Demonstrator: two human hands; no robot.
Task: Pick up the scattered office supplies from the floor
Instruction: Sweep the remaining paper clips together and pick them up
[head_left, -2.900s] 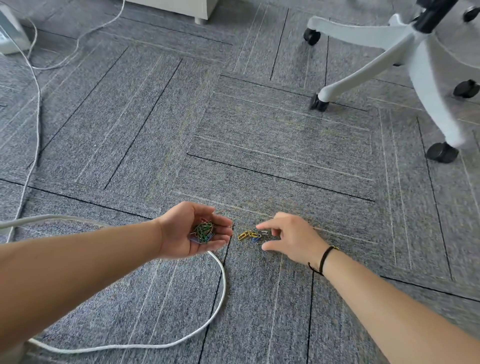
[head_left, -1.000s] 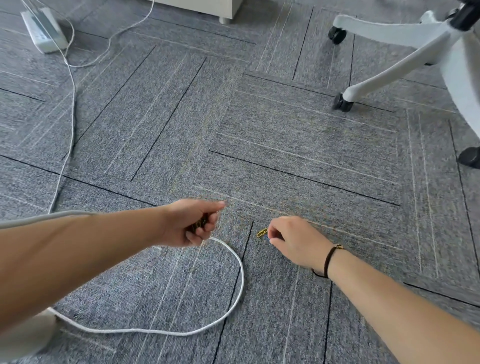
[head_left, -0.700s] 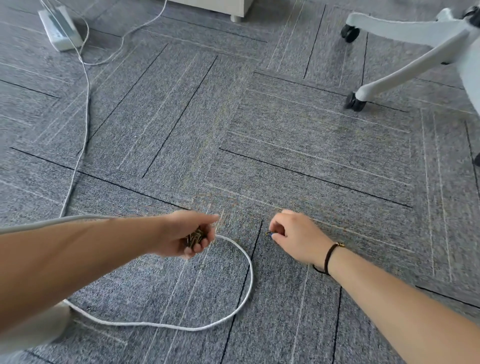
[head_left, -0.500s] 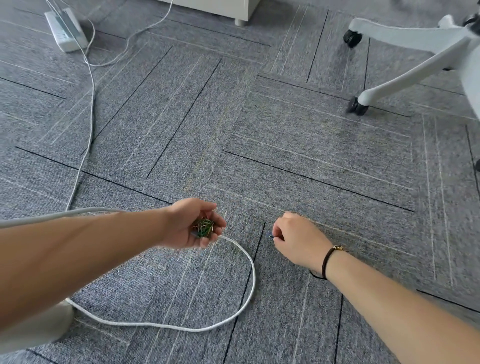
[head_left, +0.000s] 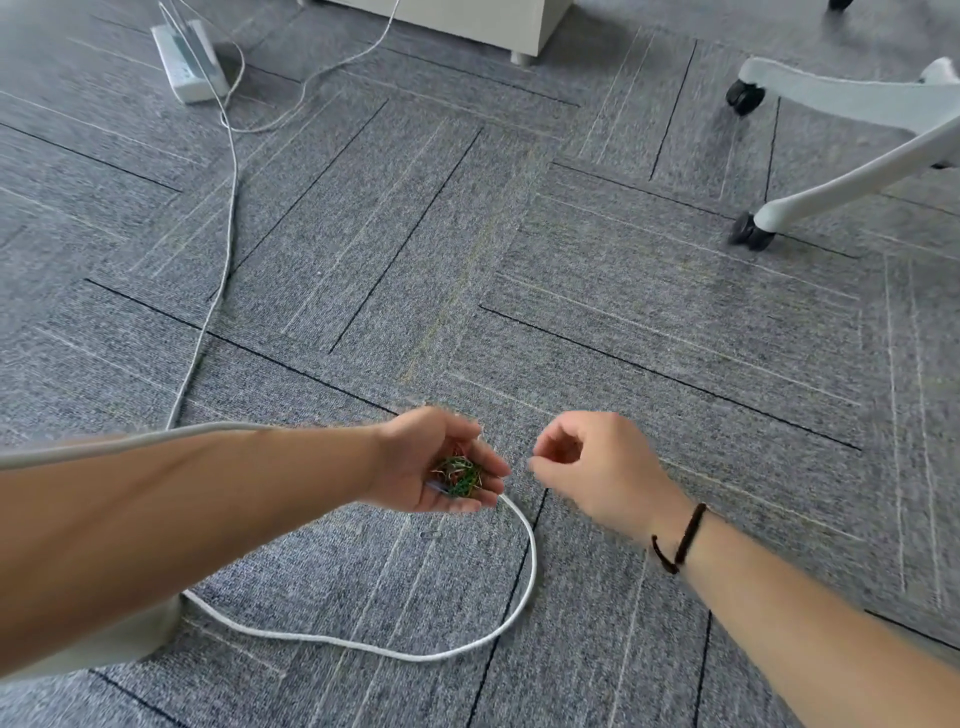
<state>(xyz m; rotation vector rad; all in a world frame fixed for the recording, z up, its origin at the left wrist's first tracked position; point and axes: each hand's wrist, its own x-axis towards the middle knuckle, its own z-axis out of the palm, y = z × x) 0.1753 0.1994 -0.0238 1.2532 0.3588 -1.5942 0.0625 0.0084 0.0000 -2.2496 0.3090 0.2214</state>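
Lifted off the carpet now, right hand (head_left: 597, 470) hangs beside cupped left hand (head_left: 434, 462), fingertips pinched; whatever they pinch is blurred.
Tangled coloured wire paper clips (head_left: 457, 475) lie in the left palm above grey striped carpet tiles (head_left: 649, 291); white cable loop (head_left: 519, 597) partly hidden below.

You see a grey carpet (head_left: 571, 291) with thin black and pale lines, a white cable (head_left: 524, 587), a white power strip (head_left: 189, 60), green, red and pale paper clips (head_left: 458, 474), and a dark brown wrist cord (head_left: 680, 540).
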